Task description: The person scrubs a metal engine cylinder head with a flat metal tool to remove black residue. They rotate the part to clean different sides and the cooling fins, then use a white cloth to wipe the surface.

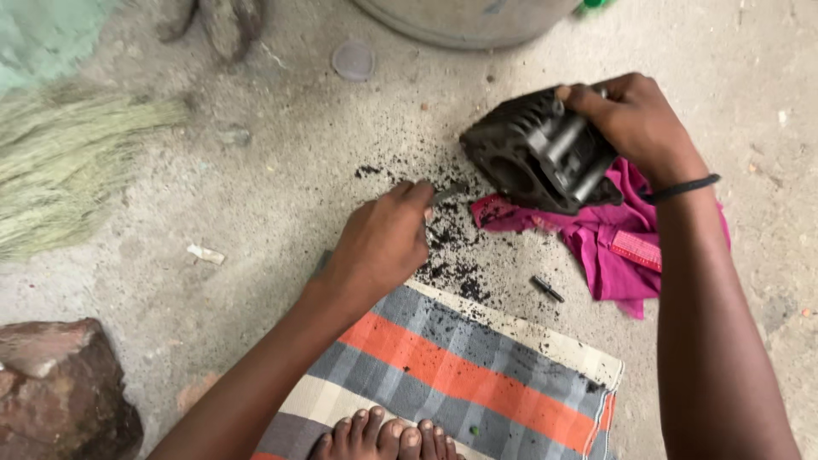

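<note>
Two bare hands at work over the concrete floor (pixel 281 162), so start with the left hand (pixel 381 243): fingers curled tight together around a slim grey metal tool (pixel 446 194), whose flat tip pokes out past the knuckles and points toward the dark part on the right. Over there the right hand (pixel 632 119), a black band (pixel 682 188) round its wrist, is clamped over the top of a black finned engine cylinder (pixel 532 153), thumb on the upper edge, fingers wrapped down the far side, holding it tilted with its round bore facing down and to the left. Under the cylinder lies a crumpled magenta cloth (pixel 618 243), touching it and spreading out below the right wrist. Between tool tip and cylinder, black gritty crumbs (pixel 456 255) are scattered on the floor, running down onto the striped mat (pixel 460 366), grey, orange and cream, where the person's toes (pixel 383 436) show at the bottom edge. Just beside the magenta cloth sits a small dark pin (pixel 548 288), lying loose. Further out now: top of the view, the curved base of a big grey tub (pixel 464 21), contents hidden from here, with a round translucent lid (pixel 353 60) flat on the floor near it. Far left, a straw broom (pixel 77 166); lower left corner, a reddish stone (pixel 60 388).
</note>
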